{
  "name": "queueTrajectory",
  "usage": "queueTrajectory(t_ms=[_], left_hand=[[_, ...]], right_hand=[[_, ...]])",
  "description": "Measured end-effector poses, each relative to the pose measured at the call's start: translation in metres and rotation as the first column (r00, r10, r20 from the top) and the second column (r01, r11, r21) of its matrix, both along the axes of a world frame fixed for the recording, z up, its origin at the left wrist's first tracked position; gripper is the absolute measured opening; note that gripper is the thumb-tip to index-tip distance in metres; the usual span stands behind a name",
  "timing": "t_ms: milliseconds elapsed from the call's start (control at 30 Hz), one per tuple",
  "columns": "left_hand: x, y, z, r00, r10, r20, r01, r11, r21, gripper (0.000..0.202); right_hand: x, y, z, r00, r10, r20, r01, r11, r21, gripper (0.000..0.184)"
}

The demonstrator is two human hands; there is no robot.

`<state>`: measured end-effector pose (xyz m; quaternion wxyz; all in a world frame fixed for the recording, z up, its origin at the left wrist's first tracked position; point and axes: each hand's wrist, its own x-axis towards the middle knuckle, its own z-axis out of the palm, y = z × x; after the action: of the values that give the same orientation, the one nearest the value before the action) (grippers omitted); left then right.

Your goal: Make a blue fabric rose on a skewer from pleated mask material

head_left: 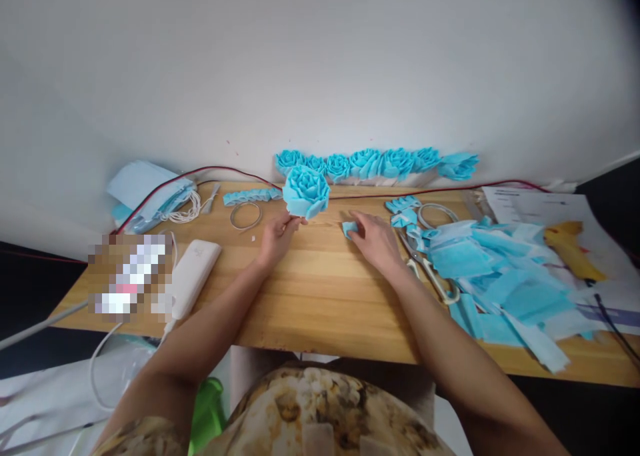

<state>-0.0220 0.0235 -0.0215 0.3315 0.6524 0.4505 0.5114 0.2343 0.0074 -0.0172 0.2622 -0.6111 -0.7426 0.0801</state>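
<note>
My left hand [276, 237] is closed around the base of a blue rose-shaped flower [306, 191] made of folded mask fabric, holding it upright above the wooden table [310, 303]. My right hand [374, 239] lies on the table a little to the right, fingers pinched on a small blue fabric piece [349, 229]. Several finished blue flowers [375, 163] stand in a row against the white wall behind.
Scissors [430, 276] lie right of my right hand, beside a heap of blue fabric scraps [500, 289]. Wire rings [245, 215], a pleated blue strip [251, 195], a white power bank [194, 276], a mask pack [150, 193], red cable and papers [545, 209] also occupy the table.
</note>
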Motion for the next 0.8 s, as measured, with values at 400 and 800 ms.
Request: queueTrajectory(t_ms=[400,800], left_hand=[[0.000,0.003,0.000,0.997,-0.026,-0.072,0.032,0.996,0.083,0.029],[0.001,0.003,0.002,0.991,-0.100,-0.093,0.112,0.985,0.134,0.022]], right_hand=[[0.009,-0.005,0.018,0.991,0.128,0.025,-0.130,0.968,0.217,0.043],[-0.010,-0.012,0.012,0.961,0.215,-0.174,-0.175,0.960,0.218,0.030]])
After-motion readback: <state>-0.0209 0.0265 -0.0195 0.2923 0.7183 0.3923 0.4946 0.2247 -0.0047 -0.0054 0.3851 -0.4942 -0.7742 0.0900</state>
